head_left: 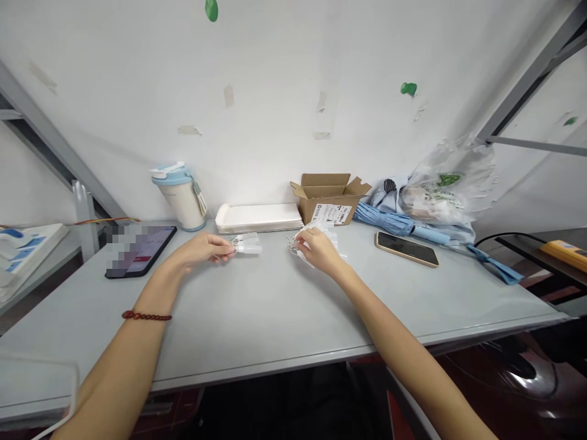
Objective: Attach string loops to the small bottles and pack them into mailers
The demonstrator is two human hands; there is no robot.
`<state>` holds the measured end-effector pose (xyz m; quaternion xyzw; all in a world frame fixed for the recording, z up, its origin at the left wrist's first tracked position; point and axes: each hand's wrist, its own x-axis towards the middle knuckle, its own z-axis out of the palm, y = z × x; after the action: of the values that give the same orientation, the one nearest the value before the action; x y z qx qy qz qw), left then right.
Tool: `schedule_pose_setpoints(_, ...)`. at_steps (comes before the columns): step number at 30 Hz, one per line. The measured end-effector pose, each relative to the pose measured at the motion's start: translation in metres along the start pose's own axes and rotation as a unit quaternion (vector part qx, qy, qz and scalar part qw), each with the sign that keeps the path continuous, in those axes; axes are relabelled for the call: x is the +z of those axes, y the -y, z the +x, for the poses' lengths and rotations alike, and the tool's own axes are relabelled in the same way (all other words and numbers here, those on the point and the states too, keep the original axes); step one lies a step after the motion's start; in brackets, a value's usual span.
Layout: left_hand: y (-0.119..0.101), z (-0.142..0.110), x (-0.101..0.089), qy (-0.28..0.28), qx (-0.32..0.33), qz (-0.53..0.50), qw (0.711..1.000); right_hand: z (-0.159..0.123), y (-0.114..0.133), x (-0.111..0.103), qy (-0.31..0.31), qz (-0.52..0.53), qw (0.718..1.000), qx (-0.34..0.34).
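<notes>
Small bunch of whitish tags (250,249), pinched at its stringy end in the narrowed left fingers (221,242), likely so the flat ends fan freely inward. Larger tag bunch (331,234) held by its strings in the narrowed right fingers (306,237) (exact grip partly hidden), perhaps for grouping the loops. Just beyond and between both sets of fingers, a white stack (261,218); behind the right, an open cardboard box (332,208), limiting forward reach. Nearer, tabletop (275,305) down to its front edge, with room for sliding closer.
</notes>
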<state>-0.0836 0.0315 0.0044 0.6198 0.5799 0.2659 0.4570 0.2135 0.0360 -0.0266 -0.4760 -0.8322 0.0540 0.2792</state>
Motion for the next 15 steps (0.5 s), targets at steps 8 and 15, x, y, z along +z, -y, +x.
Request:
schedule_pose_setpoints(8,0.007,0.002,-0.001,-0.011,-0.052,0.067,0.996,0.000,0.012,-0.006,0.069,-0.139,0.988,0.001)
schedule_pose_setpoints(15,0.006,0.005,-0.003,-0.031,-0.100,0.081,0.991,-0.002,0.016,-0.007,0.119,-0.225,0.967,0.016)
